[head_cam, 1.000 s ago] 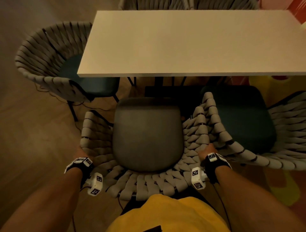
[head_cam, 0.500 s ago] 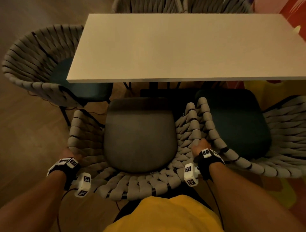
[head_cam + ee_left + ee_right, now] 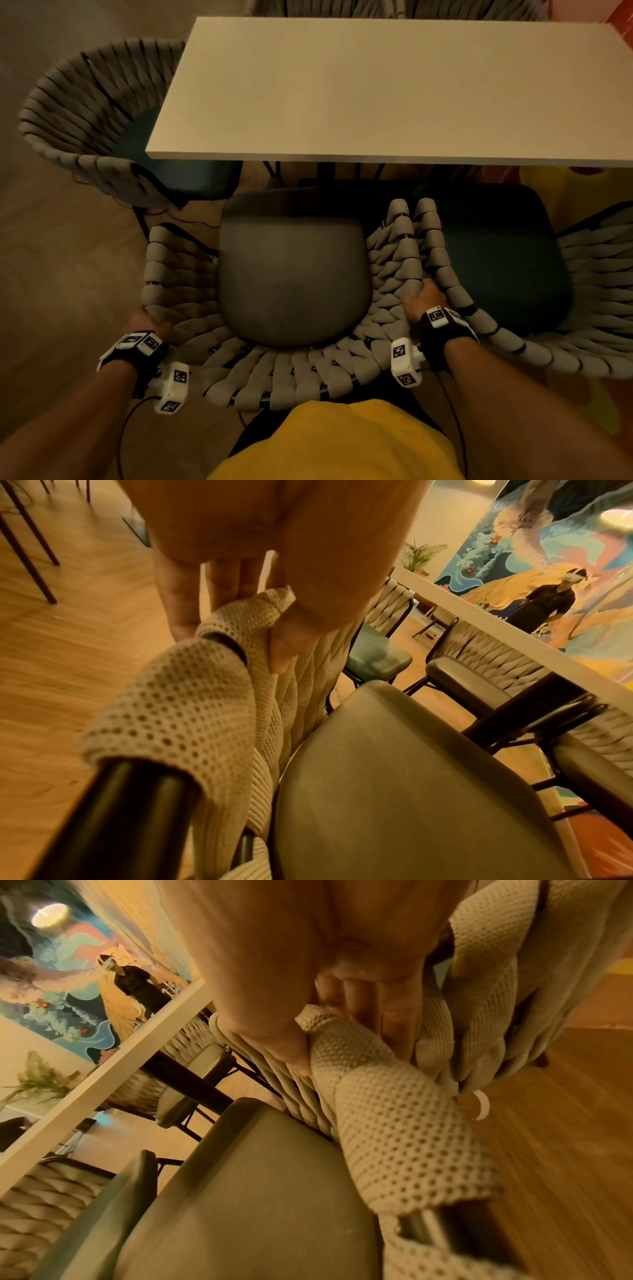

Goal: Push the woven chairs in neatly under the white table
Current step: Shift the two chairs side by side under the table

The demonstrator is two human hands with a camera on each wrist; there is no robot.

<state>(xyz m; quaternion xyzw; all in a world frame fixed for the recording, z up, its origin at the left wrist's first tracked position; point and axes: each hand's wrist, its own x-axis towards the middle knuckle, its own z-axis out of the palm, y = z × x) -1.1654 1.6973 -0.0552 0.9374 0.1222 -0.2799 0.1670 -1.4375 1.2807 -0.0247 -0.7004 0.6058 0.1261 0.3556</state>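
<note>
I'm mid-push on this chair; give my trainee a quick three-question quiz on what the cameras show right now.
1. True or false: both hands grip the woven rim of the same chair.
2. Which seat cushion lies partly under the white table? A) grey B) the teal one at the table's left end
3. Fill in: the right arm of the grey-seat chair sits close against the woven arm of the ___ chair.

Key: 1. True: left hand, right hand. 2. B, the left teal chair. 3. Right teal chair.
</note>
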